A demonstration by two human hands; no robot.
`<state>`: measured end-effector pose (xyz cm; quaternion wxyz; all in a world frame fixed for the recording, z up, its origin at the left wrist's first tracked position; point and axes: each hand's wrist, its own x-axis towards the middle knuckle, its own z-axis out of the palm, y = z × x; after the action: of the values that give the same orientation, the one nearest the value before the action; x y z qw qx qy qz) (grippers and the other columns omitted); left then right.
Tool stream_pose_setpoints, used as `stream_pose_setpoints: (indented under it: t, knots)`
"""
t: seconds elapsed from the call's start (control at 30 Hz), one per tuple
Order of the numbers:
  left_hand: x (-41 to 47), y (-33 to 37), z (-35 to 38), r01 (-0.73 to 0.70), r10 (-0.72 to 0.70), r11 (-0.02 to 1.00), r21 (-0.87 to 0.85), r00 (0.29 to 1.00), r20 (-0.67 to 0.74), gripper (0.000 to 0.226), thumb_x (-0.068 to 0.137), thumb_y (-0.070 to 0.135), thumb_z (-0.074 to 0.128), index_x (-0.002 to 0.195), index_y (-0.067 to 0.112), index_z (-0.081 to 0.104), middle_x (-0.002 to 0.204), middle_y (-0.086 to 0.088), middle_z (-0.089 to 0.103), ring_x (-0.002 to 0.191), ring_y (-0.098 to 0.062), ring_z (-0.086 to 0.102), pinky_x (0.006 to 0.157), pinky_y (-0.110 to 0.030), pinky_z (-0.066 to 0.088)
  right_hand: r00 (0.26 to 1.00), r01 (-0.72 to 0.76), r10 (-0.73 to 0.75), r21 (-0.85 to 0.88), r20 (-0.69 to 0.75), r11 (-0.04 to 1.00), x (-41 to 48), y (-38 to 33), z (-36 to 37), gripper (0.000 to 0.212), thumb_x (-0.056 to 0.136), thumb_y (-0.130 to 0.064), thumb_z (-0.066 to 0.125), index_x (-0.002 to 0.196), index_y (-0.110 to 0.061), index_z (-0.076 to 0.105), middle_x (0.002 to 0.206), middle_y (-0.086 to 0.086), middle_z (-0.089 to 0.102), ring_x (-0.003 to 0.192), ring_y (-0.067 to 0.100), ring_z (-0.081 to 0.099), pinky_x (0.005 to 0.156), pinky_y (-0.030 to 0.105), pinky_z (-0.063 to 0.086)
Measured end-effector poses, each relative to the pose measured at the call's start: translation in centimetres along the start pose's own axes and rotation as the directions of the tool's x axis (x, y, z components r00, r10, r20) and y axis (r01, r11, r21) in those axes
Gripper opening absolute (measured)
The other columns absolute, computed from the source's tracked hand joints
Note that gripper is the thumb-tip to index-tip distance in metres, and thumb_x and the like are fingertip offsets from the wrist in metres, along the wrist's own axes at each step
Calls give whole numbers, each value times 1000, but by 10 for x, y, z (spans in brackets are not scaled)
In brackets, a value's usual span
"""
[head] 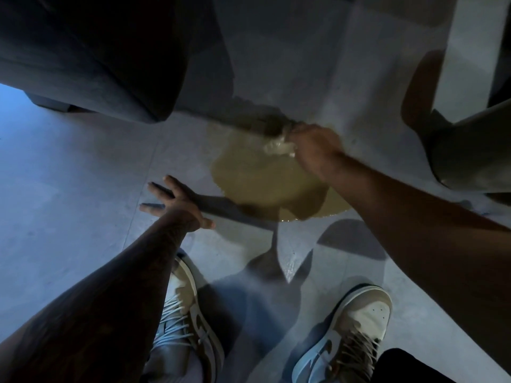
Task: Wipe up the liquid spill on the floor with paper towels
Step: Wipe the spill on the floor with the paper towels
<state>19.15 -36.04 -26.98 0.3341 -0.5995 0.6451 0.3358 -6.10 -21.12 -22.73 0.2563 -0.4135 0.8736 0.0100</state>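
A yellowish-brown liquid spill (260,178) spreads over the grey tiled floor (83,189) in the middle of the view. My right hand (312,147) grips a crumpled white paper towel (278,146) and holds it down at the far edge of the puddle. My left hand (177,203) is flat on the dry floor to the left of the spill, fingers spread. A thin wet streak (290,264) trails from the puddle toward my feet.
A dark upholstered sofa (91,56) stands at the back left, close to the puddle's far edge. A grey piece of furniture (475,150) sits at the right. My two sneakers (188,322) (356,333) stand near the bottom, just short of the wet streak.
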Motion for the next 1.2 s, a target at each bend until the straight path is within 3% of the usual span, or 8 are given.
stream_pose_setpoints:
  t: [0.1, 0.27, 0.5, 0.6, 0.73, 0.83, 1.1, 1.2]
  knots:
    - [0, 1, 0, 2, -1, 998, 66, 1000, -3, 160, 58, 28, 97, 150, 28, -34, 154, -12, -45, 142, -49, -33, 123, -60, 3, 997, 69, -70, 34, 17, 997, -21, 3, 7, 44, 88, -25, 70, 130, -34, 63, 136, -1, 58, 122, 26, 56, 100, 31, 45]
    - [1, 1, 0, 8, -6, 990, 143, 1000, -14, 161, 58, 35, 96, 149, 26, -36, 155, -13, -44, 143, -52, -29, 122, -62, 7, 994, -25, 43, 175, -100, 984, -21, 40, -11, 44, 87, -22, 72, 129, -28, 62, 130, 5, 60, 115, 30, 60, 97, 36, 48]
    - [7, -2, 2, 15, -9, 990, 137, 999, -43, 165, 52, 38, 98, 149, 28, -35, 156, -13, -43, 142, -54, -28, 120, -65, 12, 957, -245, 242, -3, -158, 969, -1, 78, -11, 44, 90, -16, 63, 134, -21, 60, 128, 18, 55, 117, 41, 57, 99, 41, 45]
    - [7, -1, 3, 12, -2, 988, 151, 998, -65, 164, 51, 45, 97, 151, 25, -31, 159, -16, -36, 145, -55, -20, 120, -66, 11, 970, -193, 182, -57, -159, 980, -13, 62, 8, 42, 89, -18, 61, 132, -21, 60, 125, 18, 56, 113, 42, 58, 95, 44, 49]
    - [7, 1, 3, 79, -81, 996, -40, 996, -39, 160, 55, 43, 95, 150, 26, -32, 157, -12, -41, 147, -48, -22, 123, -61, 8, 996, -35, 36, 14, -79, 999, -29, 41, 25, 34, 95, -38, 57, 125, -24, 65, 125, 2, 60, 117, 24, 56, 96, 27, 40]
    - [6, -1, 2, 54, -54, 999, 6, 998, -36, 165, 51, 39, 97, 149, 28, -34, 156, -11, -43, 146, -48, -26, 123, -59, 8, 996, 35, -36, -14, -76, 999, -37, 49, 20, 34, 92, -34, 65, 126, -30, 65, 126, 0, 62, 114, 24, 59, 94, 28, 44]
    - [-2, 1, 1, 27, -23, 997, 71, 999, -49, 165, 49, 46, 96, 152, 22, -31, 158, -16, -39, 145, -50, -26, 124, -57, 6, 923, -340, 332, -10, -193, 940, -24, 99, -2, 44, 92, -17, 58, 136, -23, 56, 128, 17, 53, 117, 38, 58, 98, 45, 48]
    - [-7, 2, 0, 6, -1, 995, 96, 999, -50, 163, 51, 45, 96, 153, 21, -29, 159, -15, -37, 144, -52, -26, 123, -57, 3, 941, -301, 296, -9, -163, 954, -32, 86, 11, 43, 90, -16, 62, 132, -25, 60, 129, 15, 53, 117, 37, 57, 97, 43, 48]
